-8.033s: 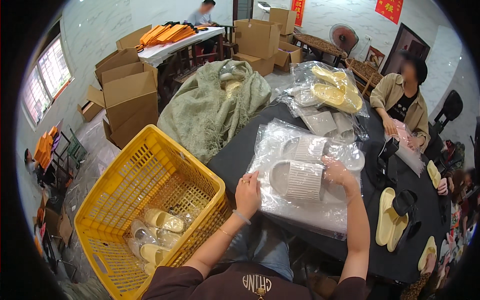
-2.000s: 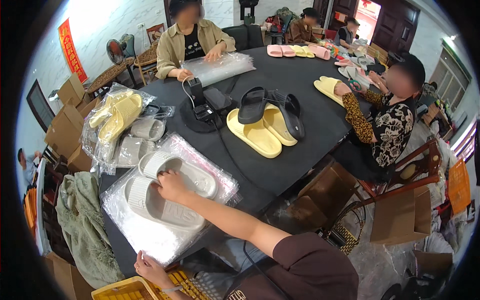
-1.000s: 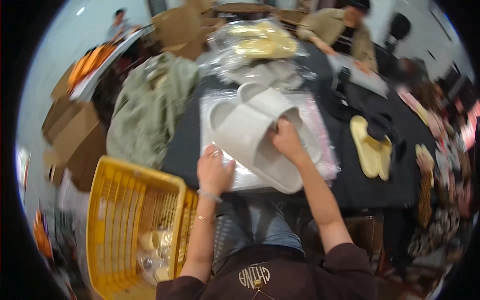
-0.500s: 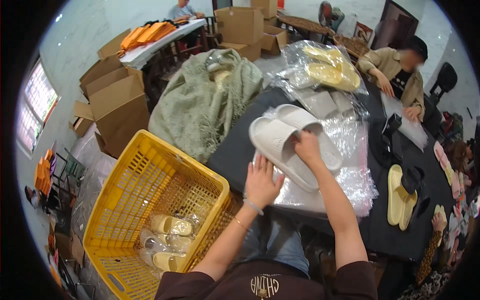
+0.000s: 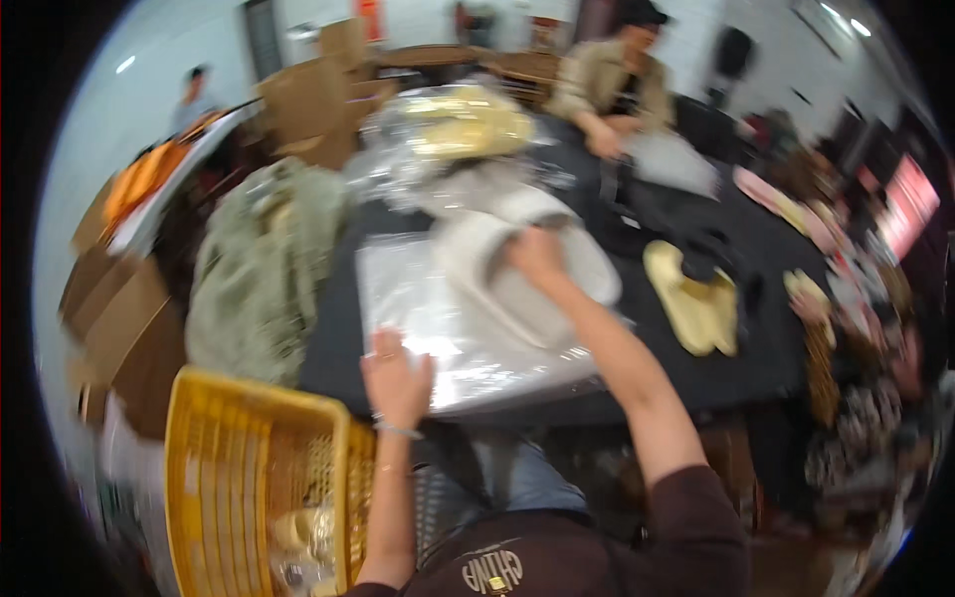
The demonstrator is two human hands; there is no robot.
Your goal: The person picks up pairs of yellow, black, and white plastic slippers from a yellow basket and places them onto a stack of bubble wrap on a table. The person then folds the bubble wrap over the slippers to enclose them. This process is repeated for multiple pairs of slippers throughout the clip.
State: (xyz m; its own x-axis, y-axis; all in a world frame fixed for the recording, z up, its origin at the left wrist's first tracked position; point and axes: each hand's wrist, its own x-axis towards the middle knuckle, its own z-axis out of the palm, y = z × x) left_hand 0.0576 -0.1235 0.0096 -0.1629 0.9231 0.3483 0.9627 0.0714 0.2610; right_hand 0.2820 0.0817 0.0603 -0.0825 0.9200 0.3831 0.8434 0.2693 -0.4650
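Note:
A pair of off-white slide slippers (image 5: 582, 267) is in my right hand (image 5: 537, 257), whose fingers are closed at the straps. The pair lies over a stack of clear plastic bags (image 5: 398, 289) on the dark table, though blur hides whether it touches them. My left hand (image 5: 396, 380) rests at the near left edge of the stack, its fingers stretched out and holding nothing. Bagged yellow slippers (image 5: 468, 124) sit beyond the pair. To the right lies a loose pair of yellow slippers (image 5: 691, 298).
A yellow plastic crate (image 5: 261, 393) with bagged slippers stands at my left. Behind it are a green sack (image 5: 259, 269) and cardboard boxes (image 5: 124, 313). Across the table a person in a beige jacket (image 5: 607, 85) handles clear bags. Another person's patterned sleeve (image 5: 821, 363) shows at right.
The view has swung to the right and blurred. My right hand still holds the off-white slippers. My left hand now lies farther from them, at the bag stack's edge.

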